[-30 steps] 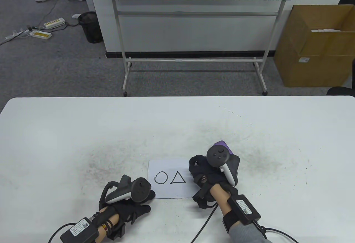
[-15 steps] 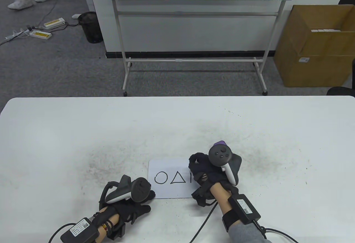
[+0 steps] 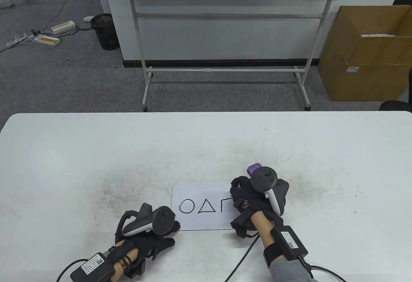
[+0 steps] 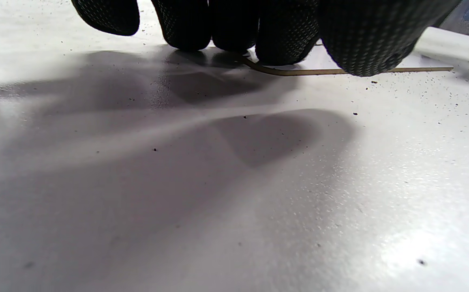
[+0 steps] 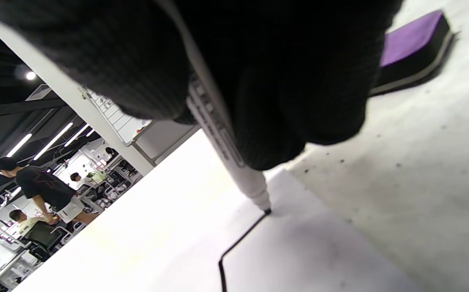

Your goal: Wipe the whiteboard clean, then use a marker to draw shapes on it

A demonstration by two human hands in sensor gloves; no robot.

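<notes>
Table view first, from the left: our left hand (image 3: 151,230) presses straight fingers on the near-left corner of the small whiteboard (image 3: 201,207), we judge to keep it from sliding on the worktop (image 3: 80,153). The board lies at near centre, bearing a circle (image 3: 186,206), a triangle (image 3: 206,206), and two strokes of what we take for a square (image 3: 225,204). Our right hand (image 3: 254,201) pinches the marker (image 5: 234,162), tip touching the board at the line's end. Just beyond that hand, to the right, a purple eraser (image 5: 414,48) sits within reach, wiping apparently done.
</notes>
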